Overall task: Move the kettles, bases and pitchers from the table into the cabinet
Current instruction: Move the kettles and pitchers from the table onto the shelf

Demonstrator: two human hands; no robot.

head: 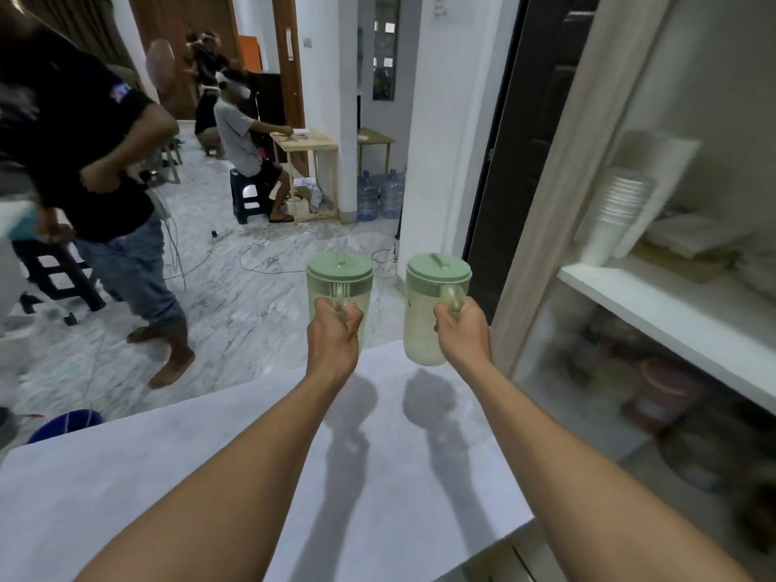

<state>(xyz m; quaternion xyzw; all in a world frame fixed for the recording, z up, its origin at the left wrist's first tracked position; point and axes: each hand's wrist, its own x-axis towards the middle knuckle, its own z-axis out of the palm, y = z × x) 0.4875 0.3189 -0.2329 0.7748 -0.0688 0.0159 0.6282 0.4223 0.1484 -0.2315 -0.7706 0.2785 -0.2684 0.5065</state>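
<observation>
I carry two pale green lidded pitchers above the far end of the white table [252,476]. My left hand [331,338] grips the handle of the left pitcher [340,275]. My right hand [464,329] grips the handle of the right pitcher [428,304]. Both pitchers hang upright, clear of the tabletop, and cast shadows on it. The open cabinet [655,296] stands to the right, its white shelf level with the pitchers. No kettle or base is in view.
The cabinet's upper shelf holds stacked white cups [617,212] and flat items; blurred containers [655,388] fill the lower level. A person in a black shirt [96,170] stands at the left by a dark stool [54,270]. Another person sits at a wooden table [306,144] beyond.
</observation>
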